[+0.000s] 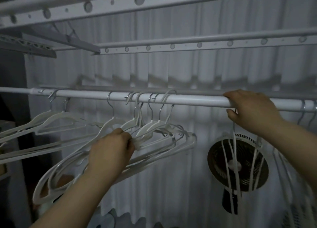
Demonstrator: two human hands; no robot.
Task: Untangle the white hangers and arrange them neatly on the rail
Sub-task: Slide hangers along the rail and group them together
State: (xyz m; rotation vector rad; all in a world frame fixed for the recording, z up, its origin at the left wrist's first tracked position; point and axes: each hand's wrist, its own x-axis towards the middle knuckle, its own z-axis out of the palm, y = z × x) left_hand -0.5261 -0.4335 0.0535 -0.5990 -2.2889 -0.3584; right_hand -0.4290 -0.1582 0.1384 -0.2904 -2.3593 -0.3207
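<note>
Under left hand (pixel 111 149): hangers (pixel 154 133), tangled, fingers clamped on them.
Under right hand (pixel 253 107): rail (pixel 188 101), fingers curled over it.
Progress: early; separating and spacing remain.

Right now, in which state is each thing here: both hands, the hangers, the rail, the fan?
Left hand: grips the tangled hangers.
Right hand: curled round the rail.
Tangled hangers: hooked on the rail, bunched and interlocked.
Far-left hangers: hooked on the rail, tilted.
Single hanger: hangs below the right hand.
Fan: cannot tell if it runs.
</note>
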